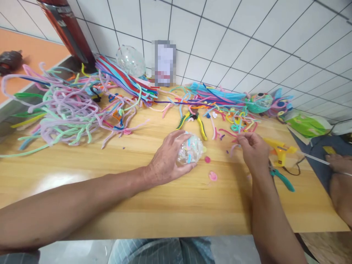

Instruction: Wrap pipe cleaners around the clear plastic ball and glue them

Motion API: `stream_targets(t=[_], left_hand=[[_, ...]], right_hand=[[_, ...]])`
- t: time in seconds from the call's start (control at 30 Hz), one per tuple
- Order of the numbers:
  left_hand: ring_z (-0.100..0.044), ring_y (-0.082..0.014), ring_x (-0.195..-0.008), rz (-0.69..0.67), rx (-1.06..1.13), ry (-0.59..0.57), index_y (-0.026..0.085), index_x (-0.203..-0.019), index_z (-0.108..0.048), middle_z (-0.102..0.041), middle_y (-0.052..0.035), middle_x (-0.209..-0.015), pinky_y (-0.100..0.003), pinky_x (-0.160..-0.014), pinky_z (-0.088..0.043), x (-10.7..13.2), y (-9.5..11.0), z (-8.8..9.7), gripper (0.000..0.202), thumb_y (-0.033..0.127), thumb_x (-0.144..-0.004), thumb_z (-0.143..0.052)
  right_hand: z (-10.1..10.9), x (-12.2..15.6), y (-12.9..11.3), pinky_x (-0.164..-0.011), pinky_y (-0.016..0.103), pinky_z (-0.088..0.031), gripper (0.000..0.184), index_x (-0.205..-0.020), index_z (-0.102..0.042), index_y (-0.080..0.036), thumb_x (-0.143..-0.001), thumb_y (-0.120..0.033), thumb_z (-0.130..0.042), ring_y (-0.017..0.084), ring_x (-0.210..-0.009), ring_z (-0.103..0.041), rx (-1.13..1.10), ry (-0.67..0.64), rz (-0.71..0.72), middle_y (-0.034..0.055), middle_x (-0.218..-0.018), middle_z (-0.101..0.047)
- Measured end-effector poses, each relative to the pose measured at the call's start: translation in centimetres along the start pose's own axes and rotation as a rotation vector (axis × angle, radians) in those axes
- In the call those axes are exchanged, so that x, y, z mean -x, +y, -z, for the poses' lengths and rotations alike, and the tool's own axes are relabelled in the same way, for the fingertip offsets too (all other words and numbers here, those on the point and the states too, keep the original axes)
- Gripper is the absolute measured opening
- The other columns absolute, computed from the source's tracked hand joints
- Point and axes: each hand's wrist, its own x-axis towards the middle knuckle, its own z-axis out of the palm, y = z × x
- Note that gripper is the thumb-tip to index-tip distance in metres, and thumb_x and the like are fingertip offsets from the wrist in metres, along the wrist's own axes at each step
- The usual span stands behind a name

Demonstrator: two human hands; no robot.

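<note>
My left hand (pixel 167 157) is wrapped around a clear plastic ball (pixel 190 148) with light blue and pink bits on it, held at the tabletop. The fingers of my right hand (pixel 253 148) are pinched together over scattered pipe cleaner pieces (pixel 239 123); whatever they grip is too small to make out. Two small pink pieces, a dark one (pixel 207 159) and a paler one (pixel 213 176), lie between my hands. Just beyond the ball are pliers (pixel 202 128) with yellow-and-black handles. A yellow glue gun (pixel 281 151) and teal-handled pliers (pixel 284 180) rest beside my right wrist.
Tangled pipe cleaners (pixel 68 106) cover the table's left side. Pipe cleaner bundles (pixel 126 80), another clear ball (pixel 130 60), a phone (pixel 165 64) and a decorated ball (pixel 258 102) line the tiled wall. A red flask (pixel 68 29) stands back left. Another person's limb (pixel 339 165) shows at right.
</note>
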Motion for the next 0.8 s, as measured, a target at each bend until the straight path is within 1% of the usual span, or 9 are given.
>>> stream_targets(t=[0.07, 0.1, 0.27, 0.33, 0.4, 0.5, 0.57, 0.63, 0.8], left_hand=[[-0.052, -0.0363, -0.148, 0.002, 0.003, 0.008, 0.026, -0.156, -0.038, -0.052, -0.0186, -0.153, -0.059, -0.123, -0.051, 0.1, 0.0, 0.1, 0.083, 0.038, -0.087, -0.083], [-0.052, -0.0359, -0.148, 0.001, 0.006, 0.014, 0.026, -0.156, -0.038, -0.052, -0.0185, -0.153, -0.059, -0.123, -0.051, 0.1, 0.0, 0.1, 0.082, 0.038, -0.088, -0.083], [-0.051, -0.0341, -0.149, 0.004, 0.016, 0.037, 0.025, -0.155, -0.039, -0.052, -0.0176, -0.152, -0.057, -0.123, -0.051, 0.1, 0.3, 0.4, 0.081, 0.034, -0.088, -0.083], [-0.051, -0.0337, -0.150, 0.018, 0.016, 0.026, 0.025, -0.155, -0.039, -0.052, -0.0169, -0.152, -0.057, -0.123, -0.050, 0.1, 0.4, 0.4, 0.081, 0.032, -0.088, -0.083], [-0.051, -0.0333, -0.149, 0.026, 0.020, 0.023, 0.025, -0.155, -0.040, -0.053, -0.0165, -0.151, -0.057, -0.123, -0.050, 0.0, 0.5, 0.4, 0.080, 0.031, -0.088, -0.083], [-0.051, -0.0332, -0.148, 0.030, 0.036, 0.033, 0.025, -0.155, -0.040, -0.053, -0.0165, -0.151, -0.057, -0.123, -0.051, 0.0, 0.6, 0.3, 0.081, 0.032, -0.088, -0.084], [-0.051, -0.0335, -0.148, 0.039, 0.046, 0.027, 0.025, -0.156, -0.039, -0.053, -0.0164, -0.151, -0.057, -0.123, -0.051, 0.0, 0.6, 0.2, 0.083, 0.033, -0.087, -0.084], [-0.051, -0.0343, -0.149, 0.050, 0.056, 0.021, 0.026, -0.157, -0.038, -0.053, -0.0168, -0.152, -0.058, -0.123, -0.050, 0.0, 0.5, 0.1, 0.084, 0.035, -0.088, -0.084], [-0.050, -0.0348, -0.151, 0.063, 0.088, 0.008, 0.026, -0.157, -0.037, -0.053, -0.0179, -0.153, -0.057, -0.124, -0.049, 0.0, 0.2, 0.2, 0.086, 0.036, -0.087, -0.086]], right_hand=[[0.5, -0.4, 0.8, -0.078, 0.040, -0.049, 0.032, -0.089, -0.072, -0.024, -0.084, -0.055, -0.062, 0.023, -0.075, -0.065, 0.058, -0.007, -0.008, 0.0034, -0.079, -0.075], [1.0, -0.5, 1.2, -0.076, 0.039, -0.048, 0.033, -0.086, -0.072, -0.024, -0.085, -0.056, -0.061, 0.024, -0.074, -0.065, 0.094, -0.019, -0.015, 0.0035, -0.077, -0.074], [3.4, -0.9, 1.8, -0.063, 0.037, -0.038, 0.041, -0.058, -0.065, -0.027, -0.084, -0.058, -0.066, 0.021, -0.059, -0.056, 0.209, -0.117, -0.059, 0.0011, -0.054, -0.062], [3.4, -0.6, 1.5, -0.060, 0.035, -0.036, 0.040, -0.058, -0.070, -0.026, -0.082, -0.059, -0.068, 0.021, -0.058, -0.055, 0.255, -0.199, -0.063, 0.0005, -0.053, -0.062], [2.7, -0.2, 1.0, -0.059, 0.035, -0.035, 0.039, -0.063, -0.075, -0.027, -0.082, -0.059, -0.068, 0.021, -0.059, -0.058, 0.324, -0.304, -0.064, 0.0009, -0.055, -0.065], [1.4, 0.5, 0.5, -0.060, 0.034, -0.036, 0.030, -0.065, -0.076, -0.027, -0.082, -0.050, -0.068, 0.021, -0.061, -0.061, 0.379, -0.384, -0.046, 0.0020, -0.061, -0.071], [0.8, 0.9, 0.5, -0.062, 0.034, -0.037, 0.024, -0.066, -0.074, -0.026, -0.082, -0.042, -0.065, 0.020, -0.062, -0.062, 0.359, -0.385, -0.024, 0.0019, -0.065, -0.072], [0.5, 1.1, 0.7, -0.062, 0.033, -0.039, 0.022, -0.069, -0.071, -0.026, -0.084, -0.039, -0.062, 0.019, -0.063, -0.062, 0.290, -0.377, 0.004, 0.0014, -0.067, -0.072], [-0.4, 2.1, 0.7, -0.061, 0.032, -0.044, 0.019, -0.083, -0.068, -0.025, -0.087, -0.044, -0.066, 0.017, -0.061, -0.060, -0.065, -0.321, 0.042, -0.0012, -0.068, -0.070]])
